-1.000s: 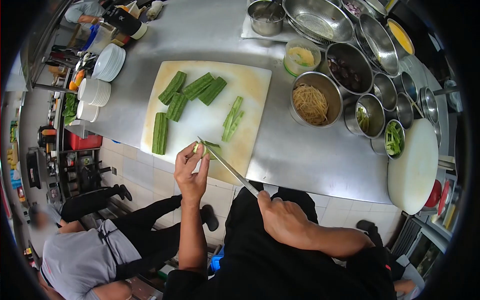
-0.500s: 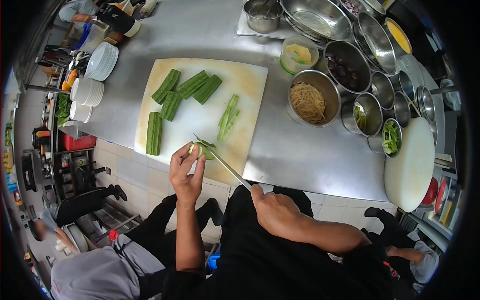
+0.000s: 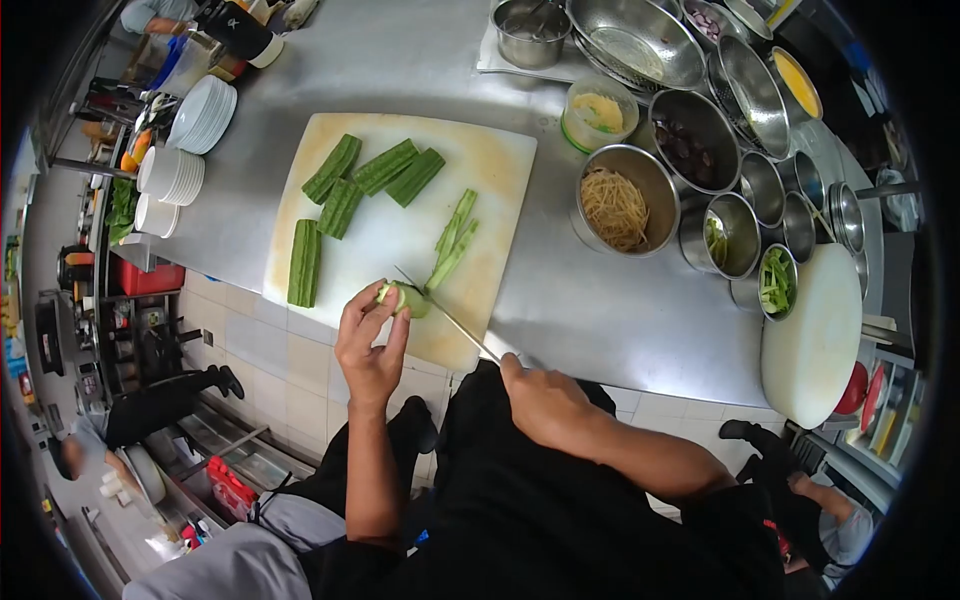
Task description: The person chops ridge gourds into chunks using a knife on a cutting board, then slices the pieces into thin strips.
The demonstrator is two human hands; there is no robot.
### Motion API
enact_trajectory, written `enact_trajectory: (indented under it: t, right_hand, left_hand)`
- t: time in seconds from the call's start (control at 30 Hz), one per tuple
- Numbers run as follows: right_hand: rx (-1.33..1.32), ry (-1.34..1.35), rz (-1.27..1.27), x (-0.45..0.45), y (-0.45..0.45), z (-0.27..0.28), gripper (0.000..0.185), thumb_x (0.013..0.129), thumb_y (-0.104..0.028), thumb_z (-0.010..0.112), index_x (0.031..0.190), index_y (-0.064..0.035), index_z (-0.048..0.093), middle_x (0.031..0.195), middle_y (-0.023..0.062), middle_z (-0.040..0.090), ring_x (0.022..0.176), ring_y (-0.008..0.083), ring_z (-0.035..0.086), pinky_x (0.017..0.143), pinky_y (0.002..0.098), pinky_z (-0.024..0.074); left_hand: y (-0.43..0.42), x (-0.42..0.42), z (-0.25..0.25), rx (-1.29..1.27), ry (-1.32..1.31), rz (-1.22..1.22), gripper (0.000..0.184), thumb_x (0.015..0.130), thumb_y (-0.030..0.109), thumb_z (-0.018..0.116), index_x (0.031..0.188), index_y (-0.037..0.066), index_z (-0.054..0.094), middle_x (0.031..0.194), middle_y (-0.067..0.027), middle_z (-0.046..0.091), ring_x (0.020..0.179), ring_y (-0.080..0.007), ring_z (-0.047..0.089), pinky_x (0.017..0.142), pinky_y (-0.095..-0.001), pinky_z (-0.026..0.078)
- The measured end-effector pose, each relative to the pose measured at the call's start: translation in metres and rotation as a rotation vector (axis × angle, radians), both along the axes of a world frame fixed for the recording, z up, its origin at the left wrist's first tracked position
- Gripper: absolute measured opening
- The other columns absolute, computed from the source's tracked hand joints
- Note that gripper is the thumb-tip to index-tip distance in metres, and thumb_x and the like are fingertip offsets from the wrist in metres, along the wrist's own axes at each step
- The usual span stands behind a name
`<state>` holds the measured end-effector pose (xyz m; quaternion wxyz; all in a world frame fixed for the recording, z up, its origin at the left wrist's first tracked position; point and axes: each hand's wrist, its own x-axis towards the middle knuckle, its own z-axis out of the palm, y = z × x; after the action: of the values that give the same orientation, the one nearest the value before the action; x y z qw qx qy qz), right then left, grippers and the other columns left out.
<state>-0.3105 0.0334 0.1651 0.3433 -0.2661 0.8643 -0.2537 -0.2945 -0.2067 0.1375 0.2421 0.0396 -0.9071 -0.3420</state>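
Observation:
My left hand pinches a short piece of pale green gourd at the near part of the white cutting board. My right hand is closed around the handle of a knife. Its blade lies along the right side of the piece, pointing up and left. Several dark green ridged gourd pieces rest on the board's left and far side. Thin green strips lie right of the middle, the nearest one ending close to the blade.
Right of the board stand a bowl of pale yellow shreds, a lidded tub, several metal bowls and an upright white round block. Stacked white dishes line the left edge. Co-workers are at lower left and right.
The knife blade has shifted slightly beside the held piece, and the dark green sliver over the piece no longer shows there. The lower-left co-worker has moved down in view.

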Motion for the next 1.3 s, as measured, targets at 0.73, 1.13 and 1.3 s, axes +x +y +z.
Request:
enact_trajectory:
  t: [0.73, 1.13, 1.3]
  right_hand:
    - [-0.147, 0.090, 0.045, 0.013, 0.047, 0.051, 0.044, 0.090, -0.006, 0.055, 0.131, 0.0086, 0.045, 0.068, 0.0248, 0.060, 0.055, 0.0395, 0.065, 0.049, 0.0480, 0.0537]
    - [-0.093, 0.117, 0.041, 0.018, 0.045, 0.059, 0.046, 0.088, -0.004, 0.054, 0.131, 0.0089, 0.044, 0.070, 0.0255, 0.060, 0.056, 0.0392, 0.067, 0.050, 0.0464, 0.0563]
    - [-0.052, 0.103, 0.046, 0.023, 0.038, 0.056, 0.048, 0.087, -0.004, 0.055, 0.132, 0.0116, 0.045, 0.070, 0.0257, 0.060, 0.054, 0.0374, 0.065, 0.049, 0.0457, 0.0533]
  left_hand:
    - [0.001, -0.002, -0.005, -0.011, 0.031, 0.085, 0.028, 0.081, 0.000, 0.078, 0.109, 0.001, 0.075, 0.112, -0.0149, 0.067, 0.100, -0.0268, 0.065, 0.085, -0.0353, 0.053]
    - [0.001, -0.001, -0.006, 0.005, 0.046, 0.074, 0.029, 0.081, -0.002, 0.078, 0.109, 0.001, 0.074, 0.113, -0.0155, 0.067, 0.103, -0.0267, 0.066, 0.087, -0.0350, 0.054]
    - [0.001, -0.001, -0.006, -0.009, 0.036, 0.068, 0.030, 0.080, -0.003, 0.078, 0.110, 0.001, 0.074, 0.114, -0.0151, 0.067, 0.102, -0.0264, 0.066, 0.086, -0.0343, 0.054]
